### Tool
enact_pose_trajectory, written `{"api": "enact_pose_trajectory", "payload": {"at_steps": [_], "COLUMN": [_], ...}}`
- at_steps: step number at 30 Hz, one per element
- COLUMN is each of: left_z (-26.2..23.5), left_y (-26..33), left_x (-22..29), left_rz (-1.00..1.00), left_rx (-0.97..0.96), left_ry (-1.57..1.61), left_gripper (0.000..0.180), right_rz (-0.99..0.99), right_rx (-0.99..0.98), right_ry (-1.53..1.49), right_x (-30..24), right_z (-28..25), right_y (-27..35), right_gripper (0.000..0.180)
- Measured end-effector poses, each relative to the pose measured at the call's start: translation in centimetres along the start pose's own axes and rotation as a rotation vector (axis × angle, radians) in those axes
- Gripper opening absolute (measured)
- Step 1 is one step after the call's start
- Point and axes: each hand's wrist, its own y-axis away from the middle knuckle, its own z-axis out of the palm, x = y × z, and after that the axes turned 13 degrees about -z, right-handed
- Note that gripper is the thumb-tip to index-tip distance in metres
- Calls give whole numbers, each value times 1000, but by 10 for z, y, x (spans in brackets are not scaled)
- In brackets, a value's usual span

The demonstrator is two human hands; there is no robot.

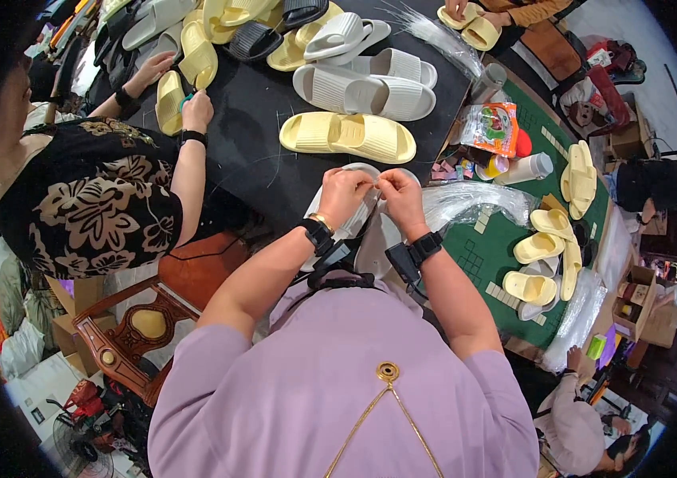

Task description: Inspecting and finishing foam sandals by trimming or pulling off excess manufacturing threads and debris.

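Observation:
My left hand and my right hand meet fingertip to fingertip over a pair of white slide sandals held close to my chest. Both hands pinch at the top edge of the pair; what sits between the fingertips is too small to tell. A black band sits on each wrist. Just beyond the hands a pale yellow pair of sandals lies on the black table.
More white sandals and yellow ones are piled at the table's far side. A person in a black floral top works on a yellow sandal at left. Clear plastic bags, bottles and yellow sandals lie on a green mat at right.

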Motion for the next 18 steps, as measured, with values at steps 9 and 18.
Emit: {"api": "enact_pose_trajectory", "payload": {"at_steps": [9, 18], "left_z": [3, 6], "left_y": [-2, 1], "left_x": [-5, -11], "left_rz": [-22, -42], "left_rx": [3, -41], "left_ry": [-3, -52], "left_gripper": [8, 8], "right_rz": [-77, -104], "right_rx": [-18, -76], "right_ry": [86, 251], "right_x": [2, -13], "right_z": [-2, -3], "right_y": [-1, 0], "right_gripper": [8, 13]}}
